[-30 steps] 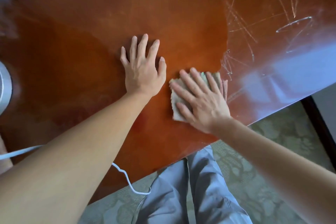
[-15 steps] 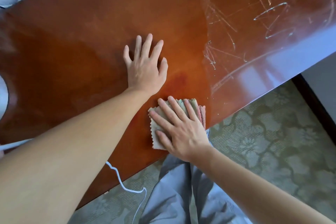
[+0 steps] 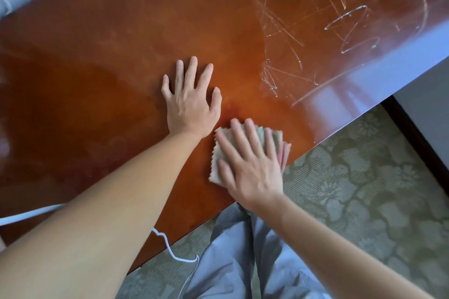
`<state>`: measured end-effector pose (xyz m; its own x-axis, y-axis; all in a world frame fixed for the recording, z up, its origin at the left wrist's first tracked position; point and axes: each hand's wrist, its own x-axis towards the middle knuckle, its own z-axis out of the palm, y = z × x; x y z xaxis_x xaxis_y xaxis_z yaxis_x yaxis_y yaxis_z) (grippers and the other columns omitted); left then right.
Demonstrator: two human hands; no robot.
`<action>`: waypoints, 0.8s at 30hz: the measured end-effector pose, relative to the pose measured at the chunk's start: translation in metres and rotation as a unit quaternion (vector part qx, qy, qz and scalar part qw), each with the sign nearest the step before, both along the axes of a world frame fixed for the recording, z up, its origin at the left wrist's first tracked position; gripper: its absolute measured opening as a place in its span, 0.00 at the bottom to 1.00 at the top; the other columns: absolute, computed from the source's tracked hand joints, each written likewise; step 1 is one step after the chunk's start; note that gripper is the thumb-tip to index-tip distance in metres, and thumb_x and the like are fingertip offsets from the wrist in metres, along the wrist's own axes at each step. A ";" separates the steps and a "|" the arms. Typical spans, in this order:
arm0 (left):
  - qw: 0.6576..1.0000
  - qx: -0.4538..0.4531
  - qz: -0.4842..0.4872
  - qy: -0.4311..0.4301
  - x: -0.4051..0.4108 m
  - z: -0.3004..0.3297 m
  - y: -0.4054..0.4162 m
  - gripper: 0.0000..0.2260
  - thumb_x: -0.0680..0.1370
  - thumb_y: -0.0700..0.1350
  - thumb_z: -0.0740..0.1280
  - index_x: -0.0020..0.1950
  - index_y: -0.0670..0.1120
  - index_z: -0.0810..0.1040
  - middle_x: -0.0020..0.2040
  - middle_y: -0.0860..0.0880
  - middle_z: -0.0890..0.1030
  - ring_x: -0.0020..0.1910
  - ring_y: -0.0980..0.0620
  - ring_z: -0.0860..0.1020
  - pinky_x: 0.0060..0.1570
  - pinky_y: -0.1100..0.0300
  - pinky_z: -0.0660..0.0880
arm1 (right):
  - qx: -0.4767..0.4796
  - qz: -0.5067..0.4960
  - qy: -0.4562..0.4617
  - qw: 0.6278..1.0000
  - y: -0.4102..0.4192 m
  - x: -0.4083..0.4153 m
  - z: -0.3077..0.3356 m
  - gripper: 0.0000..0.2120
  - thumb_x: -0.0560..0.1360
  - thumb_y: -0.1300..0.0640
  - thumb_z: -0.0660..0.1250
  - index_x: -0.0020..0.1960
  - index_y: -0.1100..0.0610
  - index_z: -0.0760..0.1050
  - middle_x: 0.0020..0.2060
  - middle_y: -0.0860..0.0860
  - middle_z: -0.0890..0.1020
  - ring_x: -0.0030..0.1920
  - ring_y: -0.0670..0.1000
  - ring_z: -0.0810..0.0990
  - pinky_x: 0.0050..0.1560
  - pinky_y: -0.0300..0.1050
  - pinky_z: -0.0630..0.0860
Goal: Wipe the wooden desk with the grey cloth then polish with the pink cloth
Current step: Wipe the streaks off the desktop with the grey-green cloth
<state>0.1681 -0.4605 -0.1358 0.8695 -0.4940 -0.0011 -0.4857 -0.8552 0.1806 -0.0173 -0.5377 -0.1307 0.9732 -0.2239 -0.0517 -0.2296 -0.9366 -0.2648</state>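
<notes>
One glossy reddish-brown wooden desk (image 3: 102, 60), pale scratch marks (image 3: 340, 22) across its far right part, above green patterned carpet (image 3: 364, 177) and grey trousers (image 3: 233, 255); one thin white cable (image 3: 170, 247) hangs off the near edge. Two hands: left hand (image 3: 190, 102) flat on bare wood, fingers spread, holding nothing. Right hand (image 3: 250, 162) just beside it, straight fingers pressing one folded grey cloth with zigzag edges (image 3: 218, 150) near the desk's front edge, one pink cloth (image 3: 286, 153) peeking out beneath.

The wooden desk (image 3: 116, 60) looked glossy, its reddish varnish scored by pale scratches (image 3: 340, 19); the grey cloth (image 3: 220, 153) looked soft, matt, zigzag-edged; the floor carpet (image 3: 359, 177) appeared woven and patterned
</notes>
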 end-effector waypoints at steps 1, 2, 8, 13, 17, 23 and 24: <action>1.000 0.001 0.000 0.000 0.000 0.000 0.000 0.27 0.82 0.61 0.48 0.81 0.56 0.63 0.83 0.47 0.59 0.82 0.42 0.54 0.78 0.36 0.50 | 0.010 0.017 -0.006 1.000 0.010 -0.003 -0.001 0.26 0.84 0.42 0.55 0.81 0.46 0.63 0.81 0.52 0.61 0.82 0.58 0.53 0.80 0.64 0.47; 1.000 0.003 0.000 -0.001 0.000 0.000 0.000 0.27 0.82 0.61 0.48 0.81 0.56 0.63 0.83 0.47 0.60 0.82 0.42 0.55 0.78 0.36 0.51 | 0.016 0.033 -0.009 0.999 0.013 -0.005 -0.002 0.26 0.84 0.42 0.55 0.80 0.46 0.63 0.81 0.51 0.62 0.82 0.58 0.54 0.80 0.64 0.49; 1.000 0.015 0.001 -0.004 0.000 0.000 0.001 0.27 0.83 0.61 0.50 0.81 0.56 0.63 0.83 0.47 0.60 0.82 0.42 0.55 0.78 0.36 0.51 | -0.014 0.034 0.012 0.999 -0.078 0.006 -0.004 0.27 0.84 0.40 0.52 0.81 0.42 0.59 0.82 0.50 0.59 0.82 0.56 0.52 0.81 0.60 0.46; 1.000 0.005 0.002 0.000 0.000 0.001 -0.001 0.27 0.82 0.61 0.48 0.80 0.56 0.64 0.82 0.47 0.60 0.82 0.42 0.55 0.78 0.37 0.51 | -0.040 -0.069 0.036 0.996 -0.134 0.032 0.001 0.27 0.84 0.39 0.49 0.82 0.41 0.57 0.82 0.51 0.58 0.82 0.56 0.51 0.80 0.62 0.48; 1.000 0.012 0.003 -0.005 -0.001 0.000 0.000 0.26 0.83 0.60 0.50 0.80 0.56 0.64 0.82 0.47 0.60 0.82 0.42 0.56 0.78 0.36 0.52 | -0.031 -0.086 0.031 0.995 -0.071 0.025 -0.003 0.28 0.84 0.40 0.49 0.83 0.43 0.54 0.83 0.51 0.54 0.83 0.57 0.47 0.80 0.64 0.43; 1.000 0.011 0.000 -0.004 -0.001 0.001 0.001 0.28 0.82 0.61 0.47 0.81 0.55 0.63 0.82 0.46 0.60 0.82 0.42 0.56 0.78 0.36 0.52 | 0.001 0.050 0.005 0.999 -0.033 0.008 -0.002 0.26 0.84 0.41 0.52 0.81 0.44 0.59 0.82 0.50 0.60 0.82 0.57 0.52 0.80 0.64 0.47; 1.000 0.011 0.000 -0.003 -0.001 0.002 0.000 0.28 0.82 0.61 0.47 0.81 0.55 0.63 0.82 0.46 0.60 0.82 0.42 0.56 0.78 0.36 0.52 | -0.004 0.064 0.007 0.998 -0.049 0.010 -0.002 0.26 0.84 0.41 0.52 0.81 0.43 0.60 0.82 0.50 0.60 0.82 0.56 0.52 0.80 0.63 0.47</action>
